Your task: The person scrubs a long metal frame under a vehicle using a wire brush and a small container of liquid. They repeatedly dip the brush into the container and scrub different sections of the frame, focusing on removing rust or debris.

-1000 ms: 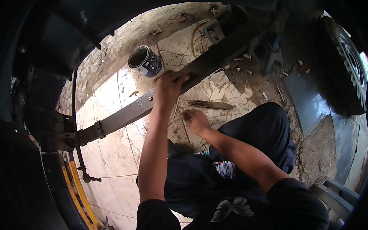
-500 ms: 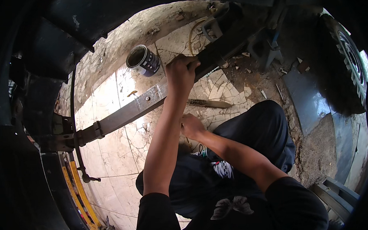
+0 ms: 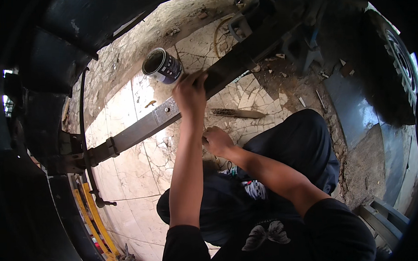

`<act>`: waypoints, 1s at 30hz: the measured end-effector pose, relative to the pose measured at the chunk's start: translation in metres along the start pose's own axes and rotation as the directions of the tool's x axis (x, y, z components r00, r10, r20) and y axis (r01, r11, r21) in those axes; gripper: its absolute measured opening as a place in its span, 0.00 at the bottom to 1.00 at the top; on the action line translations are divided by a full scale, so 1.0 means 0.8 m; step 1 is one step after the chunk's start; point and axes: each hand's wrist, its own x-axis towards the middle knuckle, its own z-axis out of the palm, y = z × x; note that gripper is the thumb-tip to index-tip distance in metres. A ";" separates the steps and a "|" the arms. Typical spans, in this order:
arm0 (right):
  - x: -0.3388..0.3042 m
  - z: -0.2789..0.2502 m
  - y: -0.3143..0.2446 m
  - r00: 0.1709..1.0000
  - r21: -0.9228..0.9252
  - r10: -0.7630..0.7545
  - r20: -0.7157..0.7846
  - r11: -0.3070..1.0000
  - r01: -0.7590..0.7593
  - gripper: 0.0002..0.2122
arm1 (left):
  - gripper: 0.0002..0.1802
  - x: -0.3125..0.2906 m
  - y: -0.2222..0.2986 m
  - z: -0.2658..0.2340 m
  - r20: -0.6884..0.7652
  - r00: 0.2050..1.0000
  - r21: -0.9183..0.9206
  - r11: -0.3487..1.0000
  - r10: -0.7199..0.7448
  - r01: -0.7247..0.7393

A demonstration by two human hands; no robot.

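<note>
A long dark metal bar (image 3: 133,133), like a leaf spring, crosses in front of me from lower left to upper right. On its middle lies my left hand (image 3: 190,95), fingers curled down against the top face; whatever is under them is hidden. Beside the hand a bolt head (image 3: 167,110) stands up from a scuffed, paler stretch. My right hand (image 3: 217,141) is closed, near my knee and below the bar, and I cannot make out what is in it. A wire brush (image 3: 236,113) with a wooden handle lies on the floor between bar and knee.
Beyond the bar stands an open paint can (image 3: 161,66). Dark vehicle bodywork (image 3: 59,57) hems in the left and top. A tyre (image 3: 398,71) is at far right. Yellow bars (image 3: 93,219) lie lower left, with a grey metal frame (image 3: 382,221) lower right. The tiled floor (image 3: 132,179) is cracked.
My left hand has slid down along the bar to the left, closer to the bolt head and the can. My right hand stays closed in nearly the same place.
</note>
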 end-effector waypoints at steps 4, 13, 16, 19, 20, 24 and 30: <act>0.003 -0.003 0.008 0.997 0.038 0.044 -0.056 0.998 -0.042 0.16 | 0.08 0.031 0.011 0.027 0.012 0.995 0.061 0.994 0.094 -0.095; 0.010 -0.003 0.015 0.997 0.035 0.056 -0.045 0.998 -0.054 0.15 | 0.09 -0.031 0.004 -0.036 0.069 0.991 0.077 0.991 -0.116 0.111; 0.001 0.003 -0.001 1.000 0.016 0.019 -0.012 1.000 -0.018 0.15 | 0.09 -0.004 -0.008 -0.005 0.015 1.000 0.055 0.998 0.022 -0.023; -0.002 -0.008 -0.013 0.999 -0.005 0.021 0.031 1.000 -0.021 0.15 | 0.07 0.027 0.002 0.021 -0.012 0.995 0.064 0.993 0.101 -0.100; 0.001 -0.012 -0.010 0.999 -0.007 0.019 0.039 1.000 -0.019 0.15 | 0.07 0.034 0.009 0.021 -0.006 0.994 0.078 0.991 0.106 -0.105; 0.014 -0.013 0.019 0.994 -0.003 0.090 -0.057 0.996 -0.091 0.16 | 0.08 0.008 0.008 0.002 0.039 0.996 0.032 0.996 0.081 -0.082; 0.008 -0.006 0.010 0.995 0.038 0.022 -0.093 0.999 -0.019 0.17 | 0.09 -0.010 -0.016 -0.015 0.006 1.000 0.091 0.996 0.022 -0.022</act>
